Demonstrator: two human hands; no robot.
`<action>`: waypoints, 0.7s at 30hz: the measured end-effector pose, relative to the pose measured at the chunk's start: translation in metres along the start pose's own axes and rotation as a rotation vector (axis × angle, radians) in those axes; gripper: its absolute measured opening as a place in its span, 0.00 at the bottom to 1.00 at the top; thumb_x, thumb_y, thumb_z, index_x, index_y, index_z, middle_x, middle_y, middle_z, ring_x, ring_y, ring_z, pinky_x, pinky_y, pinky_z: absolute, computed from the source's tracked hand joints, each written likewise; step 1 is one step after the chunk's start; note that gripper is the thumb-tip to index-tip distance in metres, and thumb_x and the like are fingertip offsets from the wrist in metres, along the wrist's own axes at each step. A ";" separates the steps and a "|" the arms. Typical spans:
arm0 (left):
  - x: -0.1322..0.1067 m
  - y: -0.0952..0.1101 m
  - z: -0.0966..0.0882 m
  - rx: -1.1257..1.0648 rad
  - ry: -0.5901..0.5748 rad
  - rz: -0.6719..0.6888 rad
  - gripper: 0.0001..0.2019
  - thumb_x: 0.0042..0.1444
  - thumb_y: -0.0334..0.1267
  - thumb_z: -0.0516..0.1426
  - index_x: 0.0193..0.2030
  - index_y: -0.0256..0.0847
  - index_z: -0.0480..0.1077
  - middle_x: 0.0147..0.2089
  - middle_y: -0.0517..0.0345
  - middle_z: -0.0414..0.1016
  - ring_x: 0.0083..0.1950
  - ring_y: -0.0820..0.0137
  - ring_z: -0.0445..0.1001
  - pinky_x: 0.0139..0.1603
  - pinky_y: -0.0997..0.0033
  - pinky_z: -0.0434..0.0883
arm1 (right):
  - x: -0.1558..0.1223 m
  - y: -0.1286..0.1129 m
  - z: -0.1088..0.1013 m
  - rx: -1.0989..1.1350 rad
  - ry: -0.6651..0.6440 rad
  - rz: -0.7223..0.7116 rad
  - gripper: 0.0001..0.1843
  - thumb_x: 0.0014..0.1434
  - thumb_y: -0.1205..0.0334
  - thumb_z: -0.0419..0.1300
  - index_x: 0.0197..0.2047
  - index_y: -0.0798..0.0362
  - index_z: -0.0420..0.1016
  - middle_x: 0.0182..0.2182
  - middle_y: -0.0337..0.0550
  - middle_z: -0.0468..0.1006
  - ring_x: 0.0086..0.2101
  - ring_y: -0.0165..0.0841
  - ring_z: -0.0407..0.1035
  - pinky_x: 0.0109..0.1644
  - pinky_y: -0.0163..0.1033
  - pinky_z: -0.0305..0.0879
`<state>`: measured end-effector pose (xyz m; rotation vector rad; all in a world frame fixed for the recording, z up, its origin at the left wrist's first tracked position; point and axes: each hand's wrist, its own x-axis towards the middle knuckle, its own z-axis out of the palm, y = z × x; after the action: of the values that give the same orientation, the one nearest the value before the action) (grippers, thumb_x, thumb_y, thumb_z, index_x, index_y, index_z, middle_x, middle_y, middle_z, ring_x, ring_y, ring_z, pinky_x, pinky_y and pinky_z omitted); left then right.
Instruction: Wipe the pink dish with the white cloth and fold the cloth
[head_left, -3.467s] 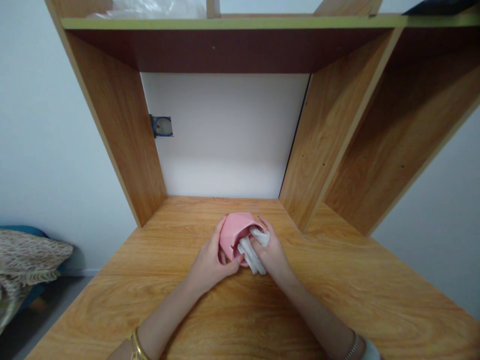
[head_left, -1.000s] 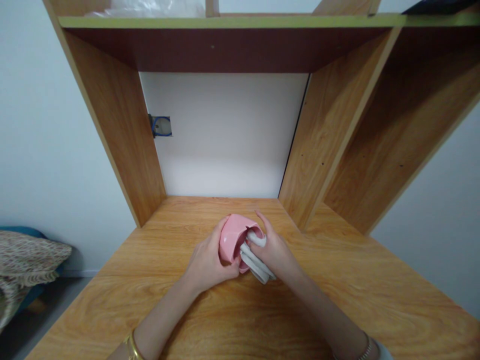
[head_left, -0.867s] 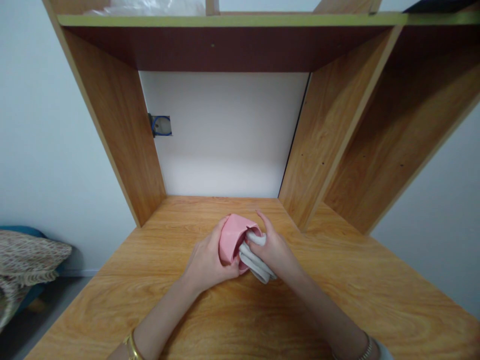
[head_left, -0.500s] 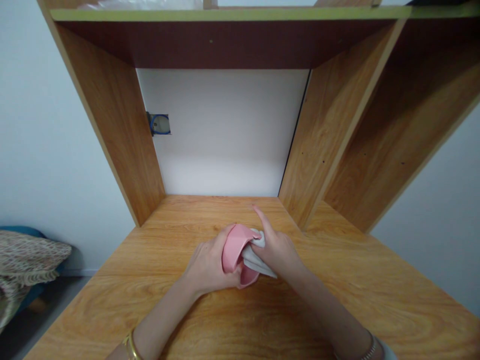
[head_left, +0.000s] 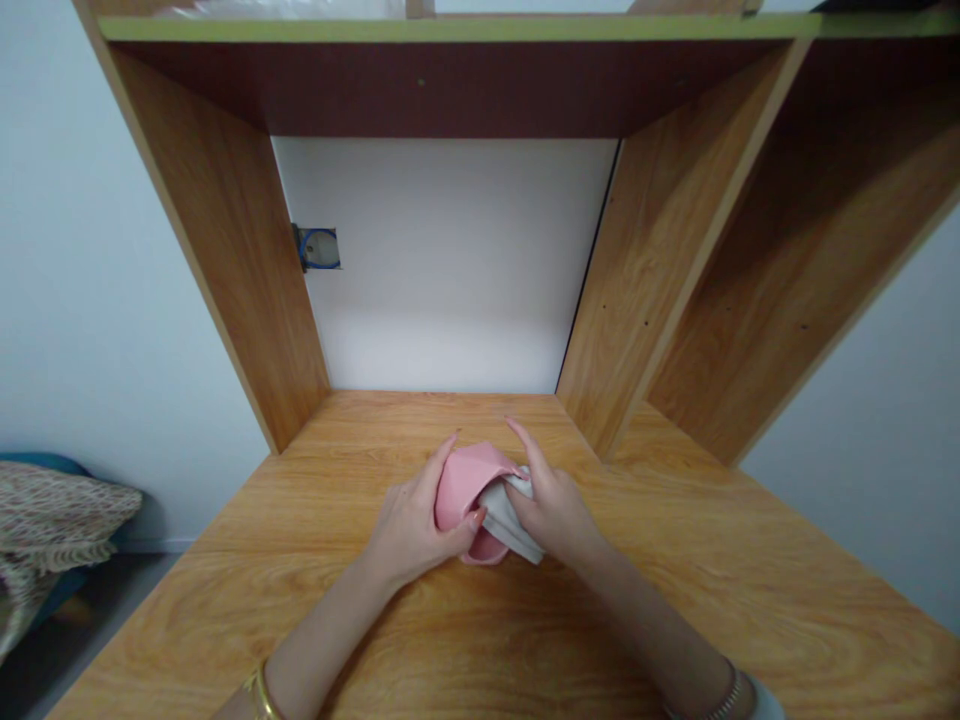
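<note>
- Now that my left fingers [head_left: 459,536] grip wider round the pink vessel [head_left: 465,482], cloth access looks easier.
- Right fingers [head_left: 529,446], half-curled, hold white cloth [head_left: 508,522] at its mouth.

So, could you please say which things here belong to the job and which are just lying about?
In use:
pink vessel, left hand
white cloth, right hand

Lying about:
clear plastic, on shelf
dark item, on shelf
fringed fabric, far left

The cloth [head_left: 504,515] lies partly inside the container [head_left: 468,478], before the panel [head_left: 450,270]
</note>
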<state>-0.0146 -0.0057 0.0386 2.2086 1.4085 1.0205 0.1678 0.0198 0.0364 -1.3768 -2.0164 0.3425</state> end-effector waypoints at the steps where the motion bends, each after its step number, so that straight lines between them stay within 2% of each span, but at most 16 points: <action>1: 0.000 -0.001 0.000 -0.025 0.014 -0.017 0.37 0.50 0.50 0.52 0.63 0.40 0.43 0.54 0.47 0.65 0.49 0.58 0.68 0.48 0.59 0.63 | 0.000 -0.001 0.001 0.048 0.020 0.041 0.36 0.51 0.66 0.48 0.63 0.53 0.40 0.23 0.38 0.72 0.25 0.34 0.68 0.29 0.33 0.58; 4: 0.001 -0.003 0.001 -0.121 0.043 -0.052 0.41 0.49 0.51 0.54 0.64 0.40 0.38 0.52 0.47 0.65 0.48 0.59 0.68 0.48 0.59 0.64 | 0.002 -0.004 0.004 0.180 0.089 0.165 0.35 0.51 0.66 0.48 0.62 0.51 0.43 0.26 0.39 0.73 0.26 0.33 0.69 0.29 0.34 0.61; 6: 0.000 -0.004 0.004 -0.190 0.023 -0.061 0.45 0.47 0.51 0.56 0.64 0.40 0.34 0.53 0.46 0.64 0.50 0.58 0.67 0.48 0.58 0.64 | 0.003 -0.005 0.004 0.258 0.137 0.225 0.33 0.52 0.65 0.49 0.61 0.50 0.45 0.30 0.41 0.75 0.29 0.34 0.70 0.32 0.35 0.63; 10: -0.001 0.000 0.015 -0.268 0.003 -0.053 0.49 0.44 0.49 0.60 0.64 0.41 0.31 0.60 0.43 0.56 0.56 0.56 0.61 0.53 0.56 0.61 | 0.006 -0.002 0.007 0.425 0.232 0.263 0.31 0.52 0.62 0.50 0.59 0.54 0.49 0.43 0.47 0.72 0.41 0.35 0.68 0.44 0.39 0.64; 12: -0.002 0.003 0.020 -0.310 0.021 -0.041 0.48 0.47 0.46 0.59 0.64 0.41 0.28 0.60 0.43 0.56 0.56 0.59 0.61 0.54 0.58 0.61 | 0.007 0.001 0.011 0.534 0.228 0.261 0.31 0.51 0.62 0.51 0.58 0.55 0.50 0.43 0.48 0.72 0.42 0.35 0.68 0.45 0.39 0.64; 14: -0.002 0.006 0.023 -0.353 0.019 -0.054 0.46 0.50 0.44 0.57 0.63 0.40 0.26 0.56 0.45 0.62 0.51 0.62 0.67 0.49 0.63 0.66 | 0.007 0.002 0.015 0.615 0.199 0.265 0.31 0.50 0.62 0.52 0.58 0.56 0.50 0.41 0.47 0.73 0.40 0.34 0.69 0.43 0.39 0.65; 16: -0.002 0.007 0.023 -0.371 0.008 -0.091 0.45 0.50 0.42 0.56 0.63 0.39 0.25 0.49 0.48 0.67 0.41 0.67 0.72 0.39 0.69 0.71 | 0.008 0.002 0.019 0.641 0.178 0.287 0.31 0.49 0.63 0.53 0.57 0.56 0.50 0.37 0.46 0.74 0.36 0.34 0.71 0.40 0.39 0.67; 19: -0.001 0.006 0.020 -0.350 0.002 -0.131 0.44 0.49 0.41 0.55 0.63 0.39 0.28 0.41 0.52 0.70 0.27 0.73 0.70 0.25 0.76 0.69 | 0.010 0.001 0.019 0.585 0.174 0.334 0.33 0.47 0.63 0.55 0.57 0.55 0.51 0.34 0.44 0.75 0.32 0.34 0.71 0.36 0.39 0.67; 21: 0.000 0.006 0.018 -0.318 0.005 -0.132 0.43 0.49 0.41 0.56 0.63 0.39 0.30 0.41 0.52 0.70 0.27 0.74 0.70 0.25 0.77 0.69 | 0.010 0.002 0.016 0.521 0.170 0.344 0.35 0.45 0.63 0.57 0.57 0.55 0.51 0.31 0.42 0.75 0.30 0.33 0.70 0.33 0.37 0.66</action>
<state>0.0021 -0.0067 0.0303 1.8625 1.2742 1.1171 0.1562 0.0323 0.0272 -1.3491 -1.4109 0.8097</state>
